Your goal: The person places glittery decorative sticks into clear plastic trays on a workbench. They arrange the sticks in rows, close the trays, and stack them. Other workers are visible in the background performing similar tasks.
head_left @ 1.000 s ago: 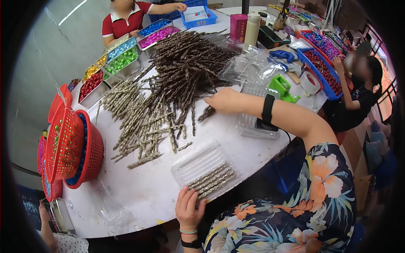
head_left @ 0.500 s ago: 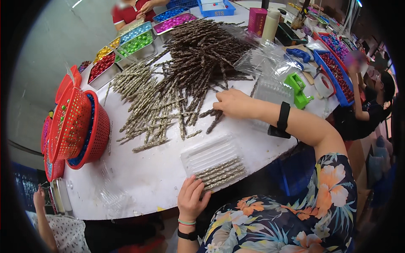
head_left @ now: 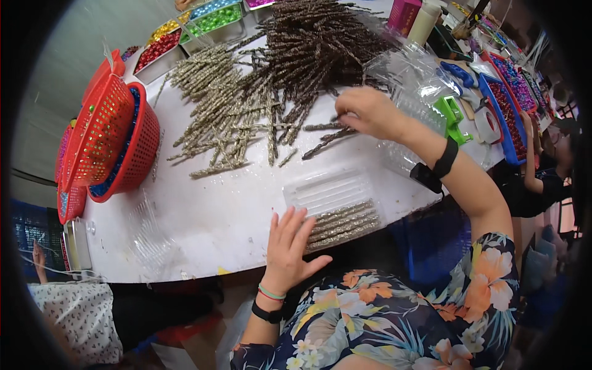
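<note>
Your clear plastic tray (head_left: 336, 203) lies flat at the near edge of the white bench (head_left: 203, 209), its near grooves filled with glittery sticks (head_left: 342, 223) laid side by side. Loose dark glittery sticks (head_left: 327, 137) lie scattered just beyond it.

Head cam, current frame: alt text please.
A person's right hand reaches into a pile of glittery sticks on a white table, while the left hand rests flat beside a clear tray partly filled with sticks.

Your single head-worn fisheye view looks steeply down, at close range, onto the white table (head_left: 203, 216), bending its far edges.
</note>
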